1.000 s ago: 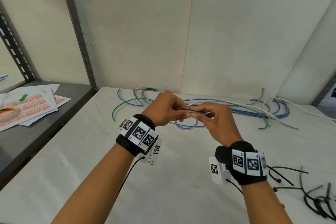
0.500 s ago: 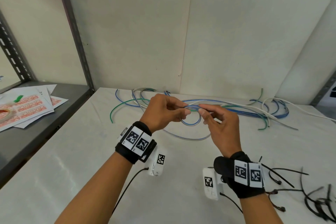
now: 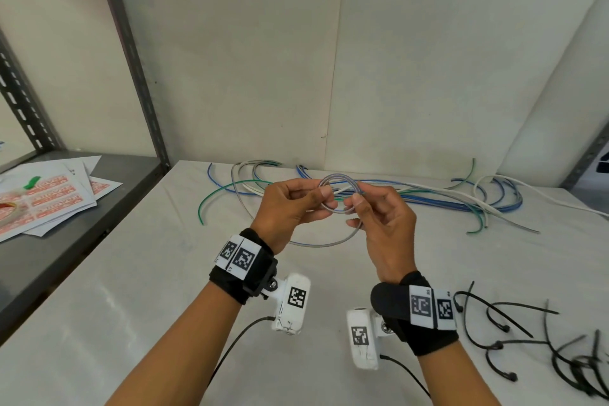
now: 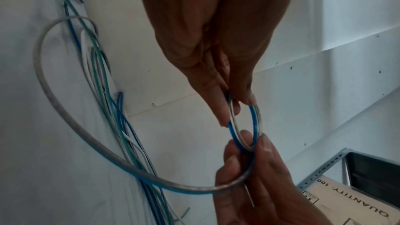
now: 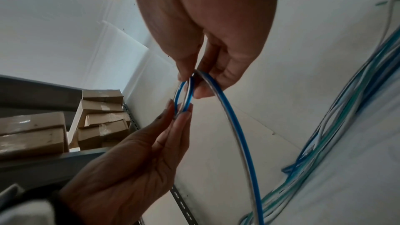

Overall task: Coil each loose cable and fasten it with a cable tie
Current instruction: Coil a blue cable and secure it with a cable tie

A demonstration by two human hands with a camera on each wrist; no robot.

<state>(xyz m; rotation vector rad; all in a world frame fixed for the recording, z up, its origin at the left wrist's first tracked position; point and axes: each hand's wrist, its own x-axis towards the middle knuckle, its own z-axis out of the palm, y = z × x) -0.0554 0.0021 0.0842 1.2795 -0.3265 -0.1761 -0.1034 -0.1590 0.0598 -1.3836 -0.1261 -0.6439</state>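
Both hands hold a thin blue-and-grey cable (image 3: 339,179) above the white table, wound into a small coil (image 4: 244,122) of about two turns. My left hand (image 3: 321,196) pinches the coil's left side between thumb and fingers. My right hand (image 3: 357,201) pinches the opposite side (image 5: 186,91), and the cable's loose tail (image 3: 323,242) hangs in a wide loop down to the table (image 4: 86,136). More loose cables (image 3: 445,198), blue, green, white and grey, lie in a bundle along the back wall. Black cable ties (image 3: 514,333) lie scattered at the front right.
A grey metal shelf (image 3: 108,208) at the left carries printed label sheets (image 3: 49,201) and a tape roll. A dark upright post (image 3: 131,59) rises at the shelf's corner. Cardboard boxes (image 5: 43,134) are stacked beyond it. The white table (image 3: 131,306) spreads under my forearms.
Both hands have lifted and drawn nearer, and the cable between them has gone from a flat strand to a small round coil. The loose tail has shortened.
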